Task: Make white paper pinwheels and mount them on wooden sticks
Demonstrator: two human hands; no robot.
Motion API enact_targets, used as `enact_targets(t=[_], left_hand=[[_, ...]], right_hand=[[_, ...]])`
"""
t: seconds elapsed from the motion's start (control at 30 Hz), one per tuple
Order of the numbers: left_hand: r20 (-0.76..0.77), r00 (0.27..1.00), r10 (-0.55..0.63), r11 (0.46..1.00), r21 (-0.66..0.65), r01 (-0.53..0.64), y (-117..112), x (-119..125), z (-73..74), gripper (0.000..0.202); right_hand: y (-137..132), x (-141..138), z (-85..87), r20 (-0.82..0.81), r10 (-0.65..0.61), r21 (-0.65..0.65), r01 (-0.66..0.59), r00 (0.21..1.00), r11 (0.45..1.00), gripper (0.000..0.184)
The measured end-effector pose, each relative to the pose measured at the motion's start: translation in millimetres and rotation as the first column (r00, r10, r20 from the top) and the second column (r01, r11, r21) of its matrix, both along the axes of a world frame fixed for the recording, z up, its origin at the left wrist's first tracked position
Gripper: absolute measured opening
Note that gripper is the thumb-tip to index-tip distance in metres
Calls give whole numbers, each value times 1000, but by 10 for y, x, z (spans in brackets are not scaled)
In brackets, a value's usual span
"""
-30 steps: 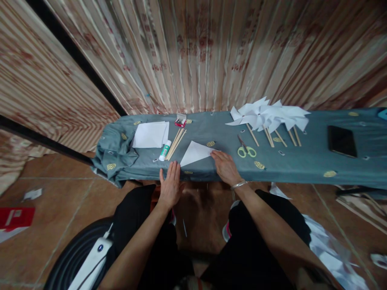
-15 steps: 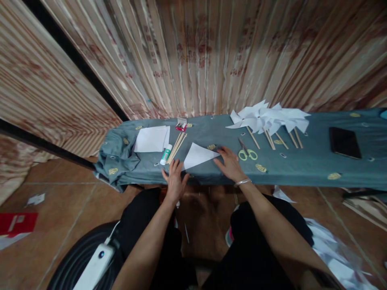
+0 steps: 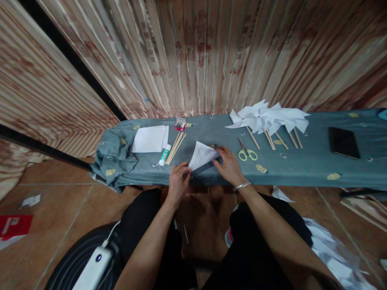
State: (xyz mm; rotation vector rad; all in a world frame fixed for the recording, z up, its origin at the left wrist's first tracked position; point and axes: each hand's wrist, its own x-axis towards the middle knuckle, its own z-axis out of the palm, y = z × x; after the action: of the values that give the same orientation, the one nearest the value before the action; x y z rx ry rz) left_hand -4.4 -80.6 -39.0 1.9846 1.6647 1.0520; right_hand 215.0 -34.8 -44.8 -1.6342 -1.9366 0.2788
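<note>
A white paper triangle [image 3: 202,155] is lifted off the long table covered in blue-grey cloth [image 3: 302,161], near its front edge. My left hand [image 3: 178,180] pinches the triangle's lower left corner. My right hand [image 3: 229,165] grips its right corner, fingers curled on the paper. A silver bracelet sits on my right wrist. Green-handled scissors [image 3: 246,152] lie just right of my right hand.
Left of the triangle lie a glue stick [image 3: 165,155], wooden sticks [image 3: 175,146], a stack of white sheets [image 3: 150,138] and a small red box [image 3: 180,125]. Finished white pinwheels [image 3: 267,117] and a black phone [image 3: 344,142] lie to the right. A curtain hangs behind. Paper scraps litter the tiled floor.
My left hand moved from lying flat at the table edge to pinching the triangle's corner. Both hands have raised the paper, which lay flat before.
</note>
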Motion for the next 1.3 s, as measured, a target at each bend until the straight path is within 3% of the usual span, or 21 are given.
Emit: enact_targets(t=[0.1,0.17,0.27,0.33,0.5,0.67,0.8,0.93,1.0,1.17,1.3], left_hand=[[-6,998,-61,997,48,61,-15,6,32,17],[-31,998,-57,996,63,58,-18,7,49,18],[-62,996,-56,995,85,61,-6,11,69,19],[-52,997,-63,993,97,68,4,17,82,20],[148,988,-48,998,40,43,15,67,114,21],[496,858,136,983,-176,-54,68,122,115,31],[619,747,245,952,-299,-65,163,125,135,38],[712,659,240,964,-257,-73,252,104,207,67],[722,650,236,961,-273,-45,290,99,255,76],[688,694,210,913,-392,113,382,164,394,40],[685,685,249,874,-464,146,487,259,458,39]], right_hand=[[41,62,49,-177,-86,-20,83,980,996,43],[66,116,77,-324,-181,-141,142,929,980,43],[80,172,78,-527,-260,-317,96,809,943,52],[75,176,44,-612,-230,-312,36,757,949,61],[56,110,-60,-629,-106,-216,-42,770,976,73],[55,63,-31,-572,-66,-148,-24,818,989,72],[64,41,48,-712,-12,-108,-93,702,990,77],[74,53,118,-823,-7,-142,-194,567,971,85],[85,75,143,-853,-9,-141,-213,523,967,87],[140,134,163,-871,9,-89,-177,491,980,84],[201,203,140,-864,-10,-85,-127,503,988,84]])
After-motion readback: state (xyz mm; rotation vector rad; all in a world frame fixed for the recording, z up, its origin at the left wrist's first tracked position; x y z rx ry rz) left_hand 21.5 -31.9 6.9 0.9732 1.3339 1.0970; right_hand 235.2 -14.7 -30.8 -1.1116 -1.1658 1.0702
